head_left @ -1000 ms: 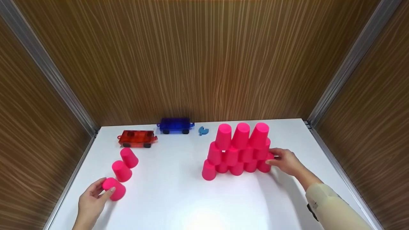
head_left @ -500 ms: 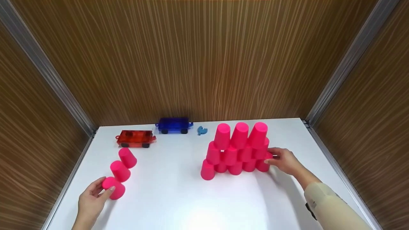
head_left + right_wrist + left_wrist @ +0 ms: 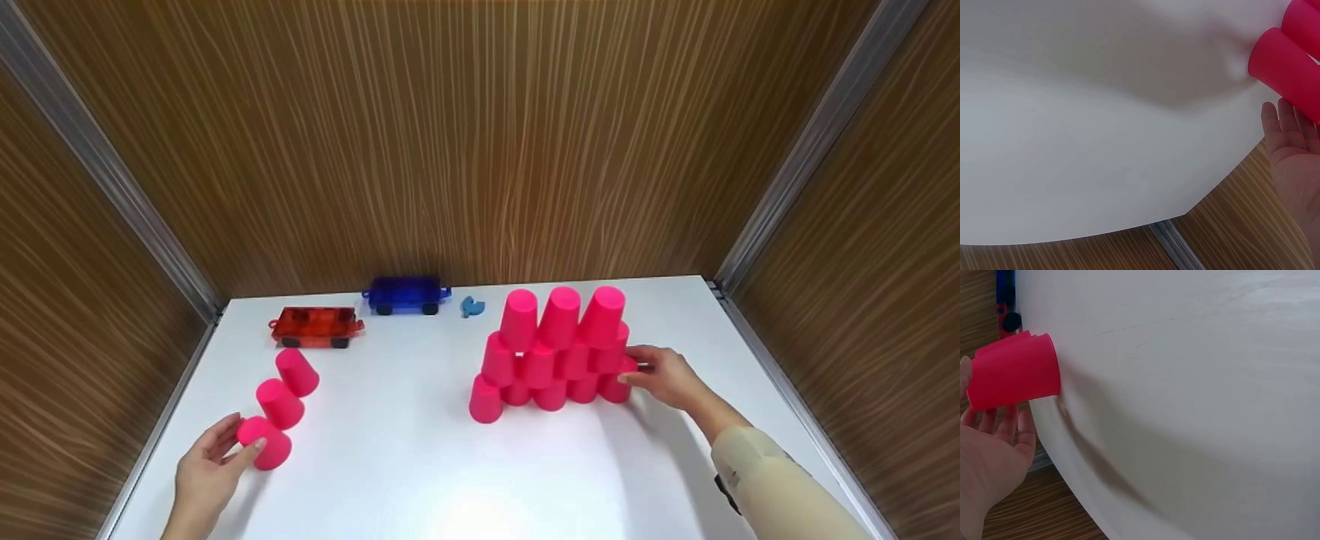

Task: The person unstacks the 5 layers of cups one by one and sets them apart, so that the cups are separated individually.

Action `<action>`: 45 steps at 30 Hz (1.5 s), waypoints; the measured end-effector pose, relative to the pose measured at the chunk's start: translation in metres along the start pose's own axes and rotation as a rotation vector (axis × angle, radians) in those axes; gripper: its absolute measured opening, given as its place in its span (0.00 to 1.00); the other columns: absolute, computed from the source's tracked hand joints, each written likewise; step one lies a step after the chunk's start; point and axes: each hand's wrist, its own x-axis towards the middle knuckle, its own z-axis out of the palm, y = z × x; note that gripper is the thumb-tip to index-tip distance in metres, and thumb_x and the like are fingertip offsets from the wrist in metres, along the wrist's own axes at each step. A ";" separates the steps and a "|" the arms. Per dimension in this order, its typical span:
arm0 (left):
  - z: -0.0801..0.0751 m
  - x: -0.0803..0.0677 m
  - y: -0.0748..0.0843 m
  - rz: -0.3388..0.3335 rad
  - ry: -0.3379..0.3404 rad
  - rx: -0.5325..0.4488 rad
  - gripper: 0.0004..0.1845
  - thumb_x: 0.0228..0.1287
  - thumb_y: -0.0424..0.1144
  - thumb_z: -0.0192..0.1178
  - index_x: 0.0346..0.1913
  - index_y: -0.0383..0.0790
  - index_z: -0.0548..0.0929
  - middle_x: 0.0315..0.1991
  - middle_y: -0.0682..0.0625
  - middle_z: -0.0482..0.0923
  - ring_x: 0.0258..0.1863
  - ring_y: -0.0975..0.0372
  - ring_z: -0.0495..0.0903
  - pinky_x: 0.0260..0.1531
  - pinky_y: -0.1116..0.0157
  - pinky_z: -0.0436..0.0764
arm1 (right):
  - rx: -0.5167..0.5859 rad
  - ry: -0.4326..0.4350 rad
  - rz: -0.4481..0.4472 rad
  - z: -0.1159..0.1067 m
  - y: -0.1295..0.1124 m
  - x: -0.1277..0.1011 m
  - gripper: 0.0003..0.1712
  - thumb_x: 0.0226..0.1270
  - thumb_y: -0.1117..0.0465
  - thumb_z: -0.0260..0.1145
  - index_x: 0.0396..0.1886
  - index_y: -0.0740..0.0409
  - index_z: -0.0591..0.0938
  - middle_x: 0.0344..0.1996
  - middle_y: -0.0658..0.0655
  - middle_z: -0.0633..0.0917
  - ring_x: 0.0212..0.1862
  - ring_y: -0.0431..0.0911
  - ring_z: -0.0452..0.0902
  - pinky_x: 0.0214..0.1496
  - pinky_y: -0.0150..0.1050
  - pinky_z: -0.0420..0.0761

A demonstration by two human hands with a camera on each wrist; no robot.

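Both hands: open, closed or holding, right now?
Left hand: holding the front-left cup.
Right hand: at the bottom-right cup; can't tell if it grips.

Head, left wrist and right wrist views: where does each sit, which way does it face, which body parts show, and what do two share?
Head: worn on the head, looking forward and down at the white table and cup stack; left hand, right hand and pale sleeve show.
Left wrist: worn there, facing the left hand holding a pink cup; no right hand shows.
Right wrist: worn there, facing the right hand at the stack's end cup; no left hand shows.
Shared: head and left wrist both show that pink cup.
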 end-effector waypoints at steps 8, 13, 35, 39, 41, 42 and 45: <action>-0.007 -0.013 0.047 0.168 0.119 0.116 0.42 0.68 0.48 0.75 0.81 0.42 0.68 0.76 0.43 0.72 0.74 0.50 0.72 0.62 0.75 0.76 | 0.008 0.013 -0.034 0.001 -0.001 0.000 0.34 0.69 0.60 0.77 0.70 0.70 0.78 0.60 0.70 0.84 0.59 0.65 0.84 0.60 0.52 0.86; 0.009 -0.026 0.100 0.307 0.083 0.106 0.42 0.67 0.49 0.75 0.80 0.46 0.69 0.75 0.46 0.73 0.73 0.49 0.73 0.55 0.77 0.78 | 0.020 0.024 -0.074 0.003 0.000 0.001 0.31 0.69 0.63 0.77 0.67 0.72 0.79 0.58 0.71 0.85 0.58 0.66 0.85 0.60 0.52 0.86; 0.209 -0.034 0.264 0.781 -0.440 -0.026 0.31 0.69 0.45 0.74 0.72 0.46 0.78 0.68 0.52 0.80 0.67 0.59 0.78 0.66 0.56 0.78 | -0.004 0.025 -0.057 0.000 0.002 -0.001 0.32 0.69 0.62 0.77 0.68 0.72 0.79 0.58 0.70 0.85 0.58 0.65 0.85 0.60 0.53 0.86; 0.232 -0.034 0.273 0.710 -0.492 -0.030 0.33 0.69 0.48 0.73 0.74 0.47 0.77 0.69 0.52 0.79 0.69 0.58 0.77 0.69 0.55 0.76 | -0.001 0.019 -0.049 0.000 0.003 0.000 0.32 0.68 0.62 0.78 0.67 0.71 0.79 0.58 0.69 0.85 0.58 0.64 0.85 0.59 0.52 0.86; 0.240 -0.034 0.276 0.687 -0.506 -0.027 0.33 0.69 0.48 0.73 0.74 0.48 0.76 0.69 0.52 0.78 0.69 0.57 0.76 0.69 0.55 0.76 | 0.006 0.020 -0.045 -0.001 0.002 0.001 0.31 0.68 0.62 0.78 0.67 0.70 0.80 0.58 0.69 0.85 0.58 0.64 0.85 0.59 0.51 0.86; 0.244 -0.033 0.276 0.678 -0.509 -0.022 0.33 0.69 0.47 0.73 0.74 0.48 0.76 0.69 0.52 0.78 0.69 0.57 0.76 0.69 0.56 0.76 | 0.009 0.019 -0.045 -0.002 0.002 0.001 0.31 0.68 0.62 0.78 0.67 0.70 0.80 0.58 0.69 0.85 0.58 0.64 0.85 0.59 0.51 0.87; 0.252 -0.031 0.278 0.655 -0.506 -0.005 0.33 0.69 0.46 0.73 0.75 0.48 0.76 0.69 0.52 0.78 0.69 0.57 0.76 0.67 0.58 0.77 | 0.014 0.015 -0.048 -0.003 0.001 0.002 0.31 0.68 0.63 0.77 0.67 0.70 0.80 0.58 0.69 0.85 0.58 0.64 0.85 0.59 0.51 0.87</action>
